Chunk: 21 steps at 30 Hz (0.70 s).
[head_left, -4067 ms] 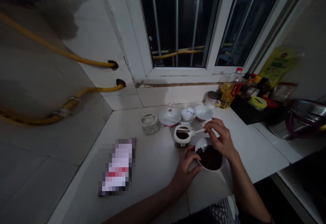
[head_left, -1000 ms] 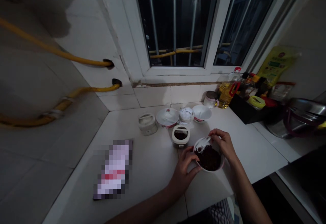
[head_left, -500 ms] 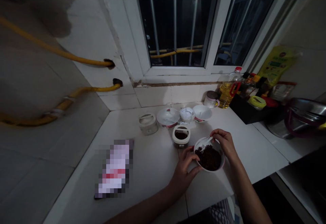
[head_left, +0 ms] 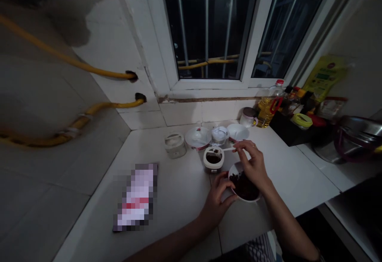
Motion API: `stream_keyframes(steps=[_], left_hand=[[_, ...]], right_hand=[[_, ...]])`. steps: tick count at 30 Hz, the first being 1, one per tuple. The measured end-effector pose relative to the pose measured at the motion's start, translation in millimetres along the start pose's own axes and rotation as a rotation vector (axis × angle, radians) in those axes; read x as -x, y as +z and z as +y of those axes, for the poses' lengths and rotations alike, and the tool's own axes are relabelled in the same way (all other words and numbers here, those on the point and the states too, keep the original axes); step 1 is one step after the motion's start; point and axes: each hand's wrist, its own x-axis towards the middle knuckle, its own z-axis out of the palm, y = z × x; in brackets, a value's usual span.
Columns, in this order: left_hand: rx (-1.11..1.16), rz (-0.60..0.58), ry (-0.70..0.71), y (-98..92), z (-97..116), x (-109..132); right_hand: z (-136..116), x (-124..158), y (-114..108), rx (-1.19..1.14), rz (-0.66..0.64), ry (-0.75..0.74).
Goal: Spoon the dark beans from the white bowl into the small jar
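My left hand [head_left: 217,200] grips the side of a white bowl [head_left: 246,200] filled with dark, chunky food. My right hand [head_left: 252,159] pinches the handle of a white plastic spoon [head_left: 228,149] above the bowl. The spoon reaches left, its tip over a small white lidless container [head_left: 205,162] holding a dark food. The container stands on the counter, just beyond the bowl. My right hand hides part of the bowl.
Along the wall stand a small lidded pot [head_left: 174,146], white bowls [head_left: 197,138], a glass jar [head_left: 220,135] and a cooking oil bottle [head_left: 267,111]. A black caddy [head_left: 283,132] and steel pot [head_left: 355,138] are right. A blurred packet [head_left: 135,196] lies left on the white counter [head_left: 182,198].
My right hand has lifted the spoon out of the bowl and moved it left, over the small container. My left hand still holds the bowl.
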Motion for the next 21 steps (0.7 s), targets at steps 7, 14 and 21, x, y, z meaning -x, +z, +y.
stream_keyframes(steps=[7,14,21], left_hand=[[0.006,0.019,0.020,2.8,-1.4,0.2],[0.016,0.000,0.016,-0.1,2.3,-0.9],[-0.014,-0.007,0.022,-0.9,0.5,-0.7]], right_hand=[[1.8,-0.2,-2.9,0.120,-0.131,-0.232],[30.2,10.3,-39.5,0.176,-0.086,-0.018],[32.7,22.2,-30.6,0.215,-0.360,0.042]])
